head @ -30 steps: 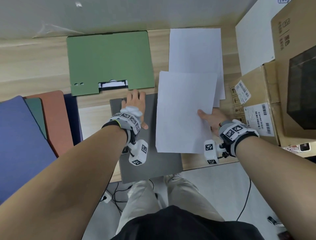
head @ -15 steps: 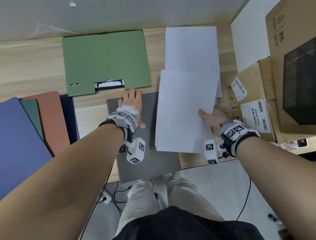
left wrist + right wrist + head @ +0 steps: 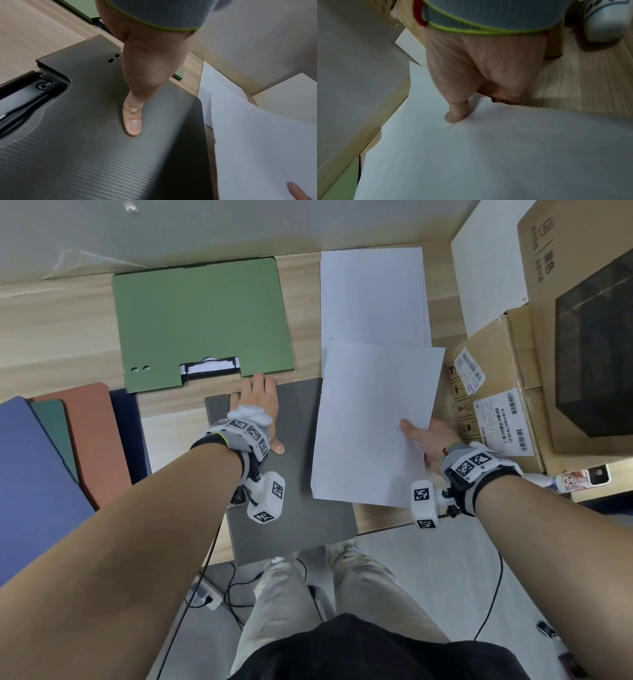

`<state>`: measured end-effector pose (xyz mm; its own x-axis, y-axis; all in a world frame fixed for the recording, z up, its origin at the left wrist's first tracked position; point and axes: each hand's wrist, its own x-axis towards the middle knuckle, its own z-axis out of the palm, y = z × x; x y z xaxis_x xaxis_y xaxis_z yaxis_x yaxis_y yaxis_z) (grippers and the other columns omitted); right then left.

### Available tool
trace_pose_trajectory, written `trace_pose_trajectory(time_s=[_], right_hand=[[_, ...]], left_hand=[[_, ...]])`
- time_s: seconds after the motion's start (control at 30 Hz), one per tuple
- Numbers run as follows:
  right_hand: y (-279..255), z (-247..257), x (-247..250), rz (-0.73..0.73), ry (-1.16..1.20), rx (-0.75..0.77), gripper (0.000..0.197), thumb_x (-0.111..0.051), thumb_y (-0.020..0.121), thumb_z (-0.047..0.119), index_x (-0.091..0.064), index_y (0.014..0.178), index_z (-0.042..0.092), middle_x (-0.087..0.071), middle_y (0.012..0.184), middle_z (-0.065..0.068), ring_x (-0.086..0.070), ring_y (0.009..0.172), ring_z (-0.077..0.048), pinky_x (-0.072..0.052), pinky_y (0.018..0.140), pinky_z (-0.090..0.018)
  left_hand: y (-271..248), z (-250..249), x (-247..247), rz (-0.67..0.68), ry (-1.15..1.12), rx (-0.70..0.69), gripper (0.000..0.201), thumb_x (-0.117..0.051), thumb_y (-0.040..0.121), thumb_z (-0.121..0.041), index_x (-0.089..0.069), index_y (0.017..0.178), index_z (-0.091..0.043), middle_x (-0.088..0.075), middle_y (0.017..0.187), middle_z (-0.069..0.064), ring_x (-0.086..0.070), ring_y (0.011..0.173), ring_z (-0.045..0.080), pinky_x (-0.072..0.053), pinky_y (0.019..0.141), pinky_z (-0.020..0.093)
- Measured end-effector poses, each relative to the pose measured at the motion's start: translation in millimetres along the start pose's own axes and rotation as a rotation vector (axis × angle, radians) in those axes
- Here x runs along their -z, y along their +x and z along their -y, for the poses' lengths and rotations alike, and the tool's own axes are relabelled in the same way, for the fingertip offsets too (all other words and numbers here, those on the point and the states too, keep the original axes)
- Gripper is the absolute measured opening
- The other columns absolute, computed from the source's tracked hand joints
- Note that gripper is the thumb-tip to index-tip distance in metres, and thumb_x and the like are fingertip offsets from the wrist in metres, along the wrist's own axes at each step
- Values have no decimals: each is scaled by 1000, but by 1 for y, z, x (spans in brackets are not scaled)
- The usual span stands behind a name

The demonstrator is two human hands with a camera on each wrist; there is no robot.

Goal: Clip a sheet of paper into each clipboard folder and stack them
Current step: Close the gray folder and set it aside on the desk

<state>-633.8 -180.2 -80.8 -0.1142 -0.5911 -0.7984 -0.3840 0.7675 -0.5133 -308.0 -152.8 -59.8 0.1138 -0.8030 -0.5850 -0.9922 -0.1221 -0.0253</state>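
A closed grey clipboard folder lies at the table's near edge, partly overhanging it. My left hand rests flat on its far left part, thumb straight on the ribbed cover. My right hand pinches a white sheet of paper by its right edge, thumb on top. The sheet hangs just right of the grey folder and overlaps its right edge. Beyond it lies a paper stack. A closed green folder with paper at its clip lies at the back.
At the left lie a blue folder, a dark green one, a red-brown one and a navy one, overlapping. Cardboard boxes stand along the right. Cables and a power strip lie on the floor.
Hardly anything has moved. The sheet in my right hand has turned slightly clockwise. My left hand stays flat on the grey folder.
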Motion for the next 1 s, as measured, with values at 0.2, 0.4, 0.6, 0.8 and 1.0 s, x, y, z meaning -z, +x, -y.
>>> trace_pose_trajectory(time_s=[0.2, 0.4, 0.6, 0.8, 1.0], right_hand=[[0, -1, -2, -5, 28, 2, 29, -69, 89, 32, -64, 113, 17, -68, 114, -4, -64, 103, -25, -49, 96, -42], [-1, 0, -3, -6, 60, -6, 38, -67, 91, 28, -61, 124, 9, -66, 111, -3, -63, 102, -24, -49, 90, -37], [1, 0, -4, -7, 42, 5, 38, -68, 90, 31, -63, 121, 12, -67, 112, -4, -63, 104, -25, -48, 89, -37], [3, 0, -4, -9, 29, -8, 40, -69, 88, 35, -62, 121, 13, -68, 112, -3, -64, 104, -26, -50, 89, -39], [2, 1, -3, -8, 37, -19, 43, -69, 88, 35, -61, 123, 12, -67, 114, -3, -64, 104, -26, -49, 88, -38]], left_hand=[[-2, -1, -2, -38, 40, -8, 120, -94, 36, -60, -37, 129, -10, -39, 122, 7, -41, 114, 27, -46, 89, 39], [-3, -2, -3, -60, 74, -5, 120, -93, 34, -63, -39, 126, -10, -40, 119, 6, -42, 110, 25, -45, 85, 37], [-1, -3, -2, -45, 74, -1, 118, -94, 36, -61, -38, 127, -10, -39, 122, 5, -42, 112, 24, -45, 86, 37], [0, -4, -1, -45, 90, 4, 115, -94, 39, -59, -38, 127, -10, -40, 123, 5, -43, 112, 24, -45, 87, 36], [3, -5, -4, -53, 111, 1, 115, -94, 39, -59, -37, 127, -10, -39, 122, 5, -42, 111, 23, -43, 83, 35]])
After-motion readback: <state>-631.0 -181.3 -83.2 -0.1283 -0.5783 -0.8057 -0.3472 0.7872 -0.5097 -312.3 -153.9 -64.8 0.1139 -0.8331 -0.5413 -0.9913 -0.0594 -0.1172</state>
